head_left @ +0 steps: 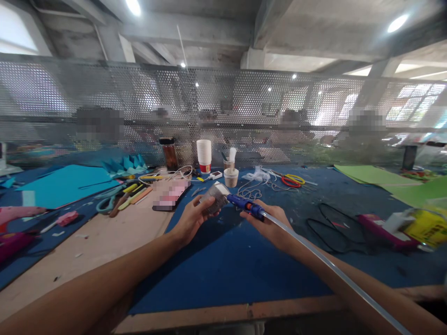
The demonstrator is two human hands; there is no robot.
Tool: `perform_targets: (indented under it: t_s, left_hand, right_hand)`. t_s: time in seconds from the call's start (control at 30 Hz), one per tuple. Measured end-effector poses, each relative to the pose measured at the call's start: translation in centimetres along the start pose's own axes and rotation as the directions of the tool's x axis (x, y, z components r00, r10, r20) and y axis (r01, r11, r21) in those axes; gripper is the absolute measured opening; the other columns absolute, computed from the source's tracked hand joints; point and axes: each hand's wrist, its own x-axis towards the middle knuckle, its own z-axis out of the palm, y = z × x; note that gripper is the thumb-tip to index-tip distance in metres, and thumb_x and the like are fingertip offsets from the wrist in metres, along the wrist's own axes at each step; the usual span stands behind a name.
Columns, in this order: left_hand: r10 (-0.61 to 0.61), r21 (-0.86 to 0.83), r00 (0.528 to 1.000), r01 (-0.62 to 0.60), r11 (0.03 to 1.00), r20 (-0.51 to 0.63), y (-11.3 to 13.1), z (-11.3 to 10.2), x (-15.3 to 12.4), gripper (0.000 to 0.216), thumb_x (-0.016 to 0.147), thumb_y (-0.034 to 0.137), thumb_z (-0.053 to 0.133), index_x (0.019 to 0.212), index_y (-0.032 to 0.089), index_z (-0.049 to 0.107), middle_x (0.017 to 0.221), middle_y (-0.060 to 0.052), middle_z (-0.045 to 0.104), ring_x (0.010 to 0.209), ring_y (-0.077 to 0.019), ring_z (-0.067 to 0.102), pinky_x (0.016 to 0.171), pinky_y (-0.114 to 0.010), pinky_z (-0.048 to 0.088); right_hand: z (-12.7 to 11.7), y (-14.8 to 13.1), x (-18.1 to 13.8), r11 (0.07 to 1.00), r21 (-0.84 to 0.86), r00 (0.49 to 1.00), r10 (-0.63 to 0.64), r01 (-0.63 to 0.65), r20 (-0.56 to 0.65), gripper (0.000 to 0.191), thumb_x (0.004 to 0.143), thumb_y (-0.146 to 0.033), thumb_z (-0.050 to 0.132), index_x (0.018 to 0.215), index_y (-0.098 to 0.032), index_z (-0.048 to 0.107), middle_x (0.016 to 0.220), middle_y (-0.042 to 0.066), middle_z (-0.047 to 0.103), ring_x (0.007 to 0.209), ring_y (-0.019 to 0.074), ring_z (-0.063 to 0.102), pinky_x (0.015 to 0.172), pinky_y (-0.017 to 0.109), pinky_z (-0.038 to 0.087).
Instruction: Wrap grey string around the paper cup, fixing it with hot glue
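Observation:
My left hand (195, 216) grips a small grey piece with a white top (215, 197), probably a paper cup on its side; its exact kind is hard to make out. In my right hand (270, 223) is a blue hot glue gun (246, 204), its nozzle pointing left and touching or nearly touching the grey piece. A long clear glue stick (314, 258) runs out of the gun's back, over my right forearm. Just beyond my hands stands a small paper cup (231, 178).
A phone (172, 194), scissors (292, 180), tangled string (249, 190) and a stack of paper cups (204, 156) surround the hands. Blue paper (66, 184) lies left and green paper (370, 179) right. A perforated metal screen (223, 102) closes off the back.

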Motion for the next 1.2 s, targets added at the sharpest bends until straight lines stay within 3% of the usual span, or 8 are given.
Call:
perform_targets:
  t_s: [0.67, 0.97, 1.1, 1.2]
  left_hand:
    - [0.014, 0.090, 1.000, -0.012, 0.996, -0.026, -0.3, 0.1, -0.1, 0.048, 0.068, 0.043, 0.091, 0.103, 0.016, 0.071, 0.106, -0.009, 0.073, 0.095, -0.0239, 0.070, 0.085, -0.039, 0.060]
    - [0.029, 0.136, 0.999, -0.027, 0.990, -0.016, -0.6, -0.1, 0.0, 0.050, 0.070, 0.044, 0.089, 0.108, 0.017, 0.071, 0.109, -0.009, 0.074, 0.098, -0.0248, 0.070, 0.084, -0.038, 0.059]
    - [0.031, 0.060, 0.999, -0.028, 0.998, -0.044, -0.3, -0.2, 0.2, 0.047, 0.073, 0.042, 0.089, 0.108, 0.016, 0.071, 0.112, -0.010, 0.073, 0.096, -0.0217, 0.070, 0.083, -0.036, 0.060]
    - [0.030, 0.011, 0.998, -0.029, 1.000, -0.058, 0.1, -0.3, 0.2, 0.048, 0.072, 0.042, 0.089, 0.108, 0.015, 0.072, 0.113, -0.011, 0.073, 0.093, -0.0205, 0.070, 0.084, -0.036, 0.060]
  right_hand:
    - [0.2, 0.1, 0.0, 1.000, 0.009, 1.000, -0.001, 0.002, -0.030, 0.033, 0.095, -0.057, 0.063, 0.086, -0.026, 0.060, 0.063, -0.004, 0.060, 0.053, 0.0135, 0.051, 0.054, 0.026, 0.034]
    - [0.4, 0.4, 0.3, 0.990, 0.084, 0.993, 0.116, -0.113, -0.035, 0.032, 0.089, -0.058, 0.069, 0.092, -0.026, 0.066, 0.068, -0.003, 0.064, 0.058, 0.0146, 0.055, 0.057, 0.026, 0.041]
    - [-0.6, 0.0, 1.0, 0.941, 0.248, 0.973, 0.221, -0.232, 0.069, 0.034, 0.088, -0.055, 0.070, 0.100, -0.023, 0.066, 0.064, -0.003, 0.062, 0.053, 0.0145, 0.055, 0.050, 0.027, 0.044]
    - [-1.8, -0.2, 1.4, 0.868, 0.326, 0.922, 0.313, -0.375, 0.227, 0.033, 0.086, -0.053, 0.071, 0.088, -0.020, 0.066, 0.058, -0.003, 0.060, 0.045, 0.0126, 0.053, 0.046, 0.026, 0.044]
